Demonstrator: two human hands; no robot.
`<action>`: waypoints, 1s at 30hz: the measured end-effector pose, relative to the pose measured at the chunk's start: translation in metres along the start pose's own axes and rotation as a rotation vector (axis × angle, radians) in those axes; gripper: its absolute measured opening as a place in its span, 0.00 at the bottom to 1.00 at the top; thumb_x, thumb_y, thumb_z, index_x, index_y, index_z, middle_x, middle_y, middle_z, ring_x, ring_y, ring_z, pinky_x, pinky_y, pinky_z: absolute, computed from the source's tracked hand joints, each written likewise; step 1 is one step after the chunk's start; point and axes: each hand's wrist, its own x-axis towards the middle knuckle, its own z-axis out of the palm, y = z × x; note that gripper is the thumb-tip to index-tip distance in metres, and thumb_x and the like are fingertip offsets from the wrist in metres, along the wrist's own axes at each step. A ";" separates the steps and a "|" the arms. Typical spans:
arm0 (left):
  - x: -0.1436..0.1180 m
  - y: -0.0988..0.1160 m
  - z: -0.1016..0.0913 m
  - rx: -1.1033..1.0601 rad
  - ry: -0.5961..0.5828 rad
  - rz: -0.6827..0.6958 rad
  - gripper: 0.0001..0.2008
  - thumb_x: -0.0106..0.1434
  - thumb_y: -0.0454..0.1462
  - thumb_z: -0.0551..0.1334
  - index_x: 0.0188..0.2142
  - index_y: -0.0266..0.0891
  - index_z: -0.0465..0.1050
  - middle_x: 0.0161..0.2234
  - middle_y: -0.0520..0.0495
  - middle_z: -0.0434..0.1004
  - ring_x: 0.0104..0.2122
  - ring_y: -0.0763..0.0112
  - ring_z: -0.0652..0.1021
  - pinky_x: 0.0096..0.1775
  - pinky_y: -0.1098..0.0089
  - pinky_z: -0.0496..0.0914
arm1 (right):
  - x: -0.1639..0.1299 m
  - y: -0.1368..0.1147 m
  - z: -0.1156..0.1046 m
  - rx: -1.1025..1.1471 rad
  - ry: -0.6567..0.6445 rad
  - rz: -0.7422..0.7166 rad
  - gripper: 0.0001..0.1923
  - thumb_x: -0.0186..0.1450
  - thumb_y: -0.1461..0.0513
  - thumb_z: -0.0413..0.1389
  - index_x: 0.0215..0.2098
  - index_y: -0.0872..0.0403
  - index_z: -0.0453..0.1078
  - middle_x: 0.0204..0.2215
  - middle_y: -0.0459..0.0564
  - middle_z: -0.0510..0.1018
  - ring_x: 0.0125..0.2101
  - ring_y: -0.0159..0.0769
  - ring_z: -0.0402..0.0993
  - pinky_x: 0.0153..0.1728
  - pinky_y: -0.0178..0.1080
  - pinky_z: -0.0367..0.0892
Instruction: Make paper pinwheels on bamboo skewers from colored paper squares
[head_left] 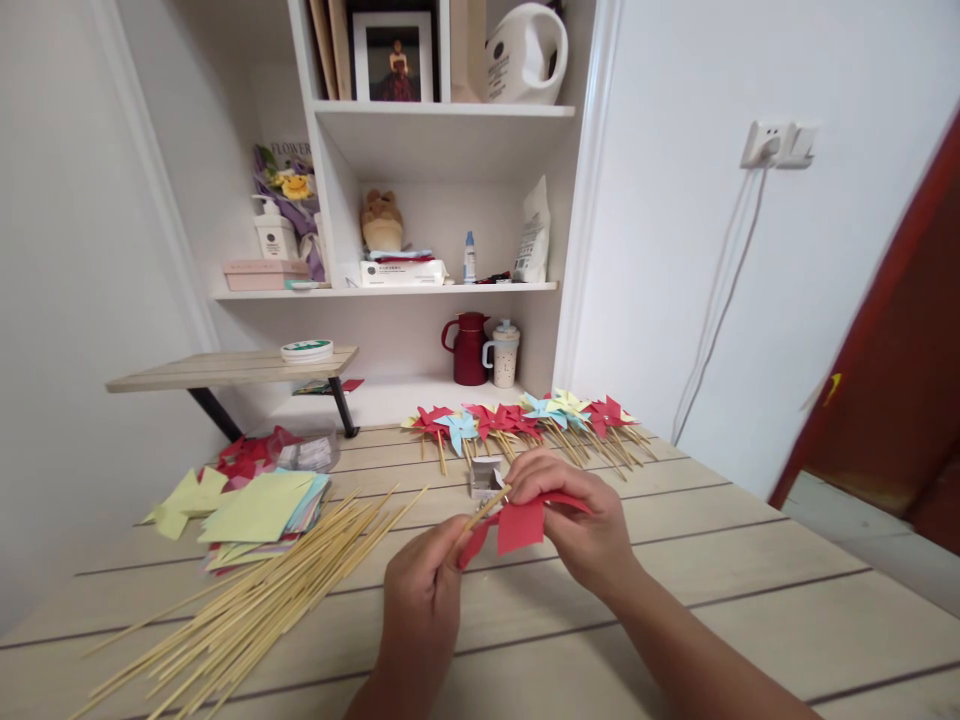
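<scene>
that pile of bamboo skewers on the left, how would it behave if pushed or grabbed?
The skewers look thin and round, so a push would likely roll and fan them across the smooth table. They lie loose and crisscrossed, so a grab probably lifts only some. Likely light, fairly stiff, though so thin they may snap.

Probably home: shelf (442, 110) with framed photo (393, 56), thermos (468, 349), soap bottle (274, 229), wooden table (675, 600).

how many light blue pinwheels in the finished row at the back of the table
2. One light blue pinwheel lies left of centre among red ones; another lies right of centre beside a yellow one. Overlapping pinwheels may hide more.
</scene>
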 end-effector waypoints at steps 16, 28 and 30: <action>-0.001 0.002 0.001 -0.031 -0.006 -0.047 0.13 0.68 0.39 0.56 0.39 0.39 0.80 0.30 0.47 0.83 0.29 0.67 0.81 0.32 0.72 0.73 | -0.001 0.001 -0.001 -0.018 -0.003 -0.019 0.06 0.65 0.66 0.60 0.35 0.48 0.77 0.29 0.49 0.79 0.36 0.41 0.75 0.39 0.46 0.72; -0.001 -0.001 0.000 0.001 -0.035 0.012 0.14 0.68 0.36 0.54 0.42 0.40 0.80 0.34 0.45 0.85 0.32 0.66 0.82 0.33 0.71 0.74 | 0.000 0.002 0.000 -0.005 -0.001 -0.021 0.07 0.64 0.67 0.60 0.35 0.48 0.77 0.29 0.48 0.79 0.37 0.41 0.74 0.40 0.45 0.71; -0.002 -0.001 0.001 -0.013 -0.027 -0.004 0.15 0.68 0.38 0.54 0.42 0.40 0.80 0.34 0.44 0.85 0.32 0.66 0.82 0.34 0.70 0.75 | 0.000 0.002 -0.001 -0.009 -0.004 -0.021 0.07 0.65 0.67 0.60 0.35 0.48 0.77 0.29 0.49 0.79 0.37 0.41 0.74 0.40 0.45 0.71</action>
